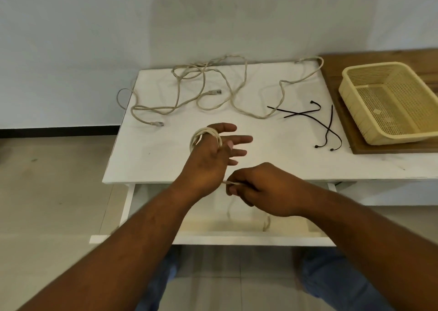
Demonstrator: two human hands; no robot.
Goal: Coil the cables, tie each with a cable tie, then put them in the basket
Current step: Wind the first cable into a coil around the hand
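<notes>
A matt white table (272,166) is seen; the basket (369,92) is perforated plastic, set on a wood board (336,73).

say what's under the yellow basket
The basket rests on a brown wooden board. The board shows around it; whatever lies directly beneath the basket is covered by its mesh floor and cannot be seen.
</notes>
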